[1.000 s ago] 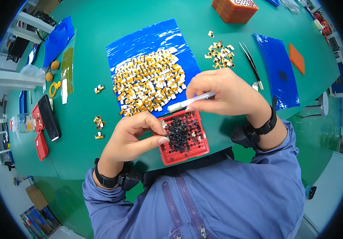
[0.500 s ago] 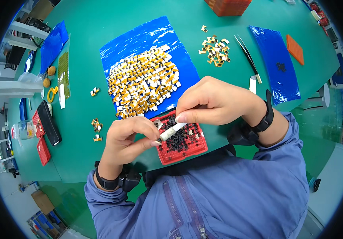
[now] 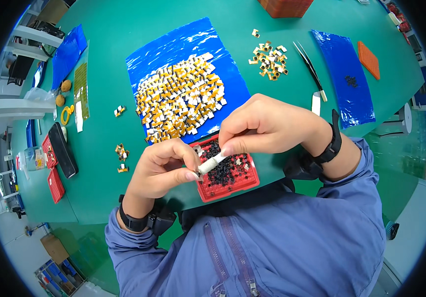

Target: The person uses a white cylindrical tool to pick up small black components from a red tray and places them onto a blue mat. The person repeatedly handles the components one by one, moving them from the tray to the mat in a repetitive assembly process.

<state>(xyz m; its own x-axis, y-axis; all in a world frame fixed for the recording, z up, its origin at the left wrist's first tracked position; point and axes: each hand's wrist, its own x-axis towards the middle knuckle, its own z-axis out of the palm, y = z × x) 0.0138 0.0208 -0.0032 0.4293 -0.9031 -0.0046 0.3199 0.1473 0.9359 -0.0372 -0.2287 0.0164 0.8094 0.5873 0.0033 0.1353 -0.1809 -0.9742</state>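
Note:
A short white rod-shaped piece (image 3: pixel 209 166) spans the gap between my hands, over the red tray (image 3: pixel 232 193). My left hand (image 3: pixel 161 168) pinches its lower-left end between thumb and fingers, where a small dark bit shows at the tip. At the upper-right end, thumb and index finger of my right hand (image 3: pixel 265 126) are closed on it. Many small black parts (image 3: pixel 222 174) lie loose in the tray below, with a few pale pieces among them. Just beyond, a blue sheet (image 3: pixel 168 47) carries a dense spread of small white-and-amber parts (image 3: pixel 180 99).
Right of the sheet lie a small pile of gold-coloured parts (image 3: pixel 271 62), tweezers (image 3: pixel 312 69) and a blue strip (image 3: pixel 344 74) with black bits. An orange block (image 3: pixel 369 60) and an orange-brown stack (image 3: pixel 285 7) stand farther off. Leftward are a black case (image 3: pixel 63 151) and yellow scissors (image 3: pixel 66 115).
The view has shifted slightly. My left fingers have moved a little along the white piece, and its angle has changed slightly; both hands keep their pinch on it.

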